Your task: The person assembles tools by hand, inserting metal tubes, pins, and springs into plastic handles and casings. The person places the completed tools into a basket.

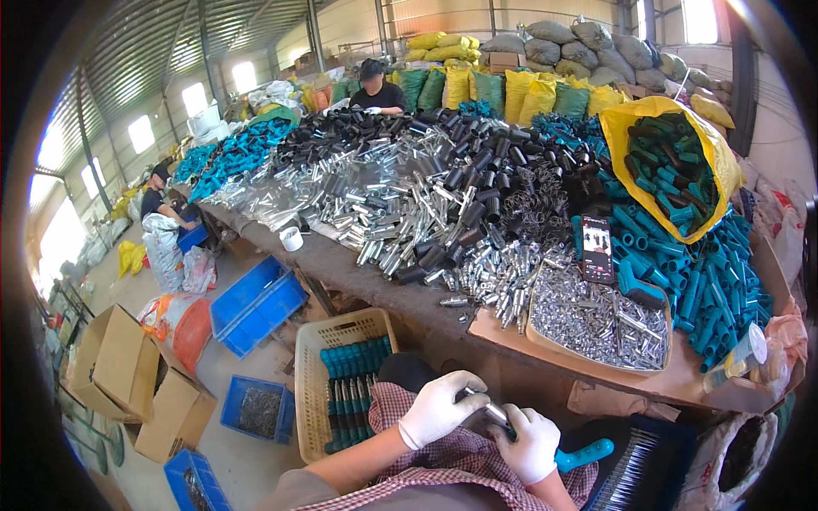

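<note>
The white-gloved left hand (445, 410) and right hand (530, 444) grip a metal cylinder (497, 415) between them, above a checked cloth (477, 485) on the lap. A teal handle (585, 455) juts out beside the right hand; whether it joins the cylinder is hidden. At left, a cream plastic basket (304, 366) holds rows of teal-handled tools (349, 413). On the workbench (341, 260), a phone (596, 249) leans near a tray (588, 362) of small metal parts, below an open yellow sack (726, 162).
</note>
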The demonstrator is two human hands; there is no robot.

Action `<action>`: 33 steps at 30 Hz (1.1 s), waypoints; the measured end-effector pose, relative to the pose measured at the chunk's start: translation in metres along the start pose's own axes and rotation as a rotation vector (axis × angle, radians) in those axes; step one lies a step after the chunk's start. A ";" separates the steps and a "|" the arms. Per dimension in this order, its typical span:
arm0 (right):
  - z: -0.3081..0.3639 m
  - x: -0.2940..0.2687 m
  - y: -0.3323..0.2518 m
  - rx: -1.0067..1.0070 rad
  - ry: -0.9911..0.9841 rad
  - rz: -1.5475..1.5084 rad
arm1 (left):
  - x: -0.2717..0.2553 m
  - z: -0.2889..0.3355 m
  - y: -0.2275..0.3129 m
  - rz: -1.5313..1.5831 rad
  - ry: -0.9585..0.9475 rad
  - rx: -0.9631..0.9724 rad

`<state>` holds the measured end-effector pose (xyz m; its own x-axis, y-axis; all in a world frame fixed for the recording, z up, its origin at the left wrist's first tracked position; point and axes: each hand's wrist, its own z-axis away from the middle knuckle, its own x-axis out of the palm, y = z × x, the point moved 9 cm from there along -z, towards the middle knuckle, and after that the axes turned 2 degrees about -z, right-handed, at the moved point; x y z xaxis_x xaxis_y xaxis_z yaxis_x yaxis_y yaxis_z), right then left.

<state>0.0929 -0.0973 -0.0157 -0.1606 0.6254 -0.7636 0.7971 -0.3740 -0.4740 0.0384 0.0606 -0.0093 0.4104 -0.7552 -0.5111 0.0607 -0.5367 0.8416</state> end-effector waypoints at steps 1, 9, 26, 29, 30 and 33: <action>-0.001 -0.002 0.000 0.002 0.001 0.003 | 0.000 0.000 0.004 -0.019 -0.021 0.009; 0.020 0.041 0.040 0.355 -0.525 -0.921 | 0.002 0.009 0.044 0.196 -0.272 0.359; 0.011 0.042 0.032 0.241 -0.467 -0.803 | 0.012 0.007 0.016 -0.118 -0.508 0.215; 0.015 0.048 0.034 0.285 -0.512 -0.914 | 0.006 0.014 0.040 -0.066 -0.507 0.404; 0.013 0.047 0.034 0.287 -0.508 -0.912 | -0.001 0.010 0.042 -0.028 -0.476 0.355; 0.007 0.040 0.032 0.211 -0.470 -0.682 | -0.009 -0.001 0.008 -0.164 -0.478 -0.099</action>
<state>0.1078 -0.0889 -0.0642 -0.8279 0.4283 -0.3622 0.3211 -0.1676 -0.9321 0.0361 0.0630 0.0019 -0.0718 -0.7641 -0.6411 0.1843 -0.6419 0.7444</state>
